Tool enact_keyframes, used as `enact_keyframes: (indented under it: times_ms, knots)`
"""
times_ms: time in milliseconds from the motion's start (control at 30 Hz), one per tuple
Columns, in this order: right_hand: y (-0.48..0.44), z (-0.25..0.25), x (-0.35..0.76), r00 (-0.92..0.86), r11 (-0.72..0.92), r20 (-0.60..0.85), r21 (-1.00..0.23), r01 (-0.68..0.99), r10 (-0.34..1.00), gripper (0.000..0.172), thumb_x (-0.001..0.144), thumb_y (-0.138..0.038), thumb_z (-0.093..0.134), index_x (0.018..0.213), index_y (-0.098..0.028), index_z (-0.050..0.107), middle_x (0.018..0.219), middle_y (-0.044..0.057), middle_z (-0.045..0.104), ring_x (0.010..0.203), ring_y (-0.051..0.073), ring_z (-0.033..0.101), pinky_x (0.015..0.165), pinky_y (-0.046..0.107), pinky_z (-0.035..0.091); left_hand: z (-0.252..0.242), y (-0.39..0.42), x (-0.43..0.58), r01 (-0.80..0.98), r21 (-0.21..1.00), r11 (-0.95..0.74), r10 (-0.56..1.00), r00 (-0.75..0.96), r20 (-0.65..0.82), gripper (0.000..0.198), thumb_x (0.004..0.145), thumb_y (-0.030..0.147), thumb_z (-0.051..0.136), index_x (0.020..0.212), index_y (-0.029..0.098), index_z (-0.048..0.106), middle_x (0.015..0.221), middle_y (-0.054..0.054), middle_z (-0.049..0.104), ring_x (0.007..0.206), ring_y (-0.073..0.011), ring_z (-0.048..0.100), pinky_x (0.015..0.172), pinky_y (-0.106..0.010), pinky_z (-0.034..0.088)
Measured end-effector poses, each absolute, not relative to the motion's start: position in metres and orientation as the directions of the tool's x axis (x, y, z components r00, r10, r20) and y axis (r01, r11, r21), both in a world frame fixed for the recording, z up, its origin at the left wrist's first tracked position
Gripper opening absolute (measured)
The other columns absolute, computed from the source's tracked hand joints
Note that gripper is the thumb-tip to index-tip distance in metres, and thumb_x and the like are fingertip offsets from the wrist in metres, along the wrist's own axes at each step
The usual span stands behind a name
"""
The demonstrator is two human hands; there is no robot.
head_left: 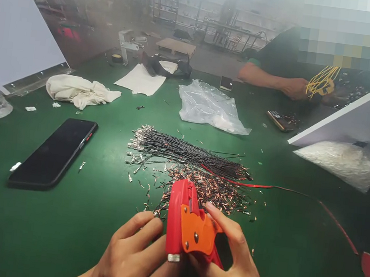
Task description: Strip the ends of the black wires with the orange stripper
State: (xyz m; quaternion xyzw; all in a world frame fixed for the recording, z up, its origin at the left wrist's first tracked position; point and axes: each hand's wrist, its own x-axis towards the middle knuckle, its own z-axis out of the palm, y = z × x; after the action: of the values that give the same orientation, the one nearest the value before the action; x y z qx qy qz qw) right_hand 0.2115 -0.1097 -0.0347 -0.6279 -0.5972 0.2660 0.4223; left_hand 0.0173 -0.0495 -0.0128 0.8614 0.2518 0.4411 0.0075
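My right hand (239,262) is closed around the handles of a red and orange wire stripper (197,232), its index finger stretched along the tool's far side. Beside the stripper's red head, my left hand (133,253) is closed with curled fingers. What those fingers pinch, if anything, is hidden. Just beyond the tool lies a heap of short black wire bits with copper ends (219,192). Behind that heap is a bundle of black wires (186,152), with metal terminals at its left end.
A black phone (55,152) lies to the left, near a white cloth (76,89). A clear plastic bag (211,105) rests farther back. A red strip (260,186) runs off rightward. Across the table, another person's hand (295,87) is by yellow wires (322,85). White panels flank the table.
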Motion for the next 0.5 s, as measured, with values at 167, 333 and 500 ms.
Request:
enact_keyframes:
  times_ms: [167,333,500]
  knots:
    - [-0.101,-0.041,0.231,-0.042,0.272,0.294,-0.808,0.522,0.955,0.048,0.084,-0.018,0.071,0.123,-0.046,0.062,0.118,0.007,0.068,0.099,0.034,0.071,0.076,0.051,0.065,-0.011,-0.053,0.016,0.446,0.184,-0.876,0.424,0.530,0.735,0.016,0.092,0.005,0.054,0.090,0.012,0.068,0.055,0.001,0.066,0.057,-0.0160,0.064,0.067,-0.033,0.050]
    - [-0.100,-0.048,0.232,-0.114,0.339,0.332,-0.769,0.541,0.936,0.038,0.087,-0.012,0.064,0.109,-0.043,0.070,0.105,0.009,0.068,0.101,0.035,0.070,0.063,0.046,0.064,-0.012,-0.057,0.015,0.443,0.207,-0.872,0.444,0.540,0.715,0.016,0.092,0.001,0.052,0.087,0.011,0.064,0.050,0.005,0.059,0.048,-0.0114,0.053,0.069,-0.031,0.047]
    - [-0.101,-0.053,0.231,-0.108,0.372,0.395,-0.688,0.623,0.912,0.041,0.086,-0.012,0.061,0.114,-0.042,0.068,0.111,0.010,0.066,0.115,0.040,0.063,0.069,0.051,0.062,-0.015,-0.058,0.019,0.434,0.218,-0.874,0.452,0.563,0.693,0.020,0.095,0.003,0.048,0.086,0.012,0.064,0.049,0.006,0.057,0.047,-0.0111,0.051,0.073,-0.030,0.045]
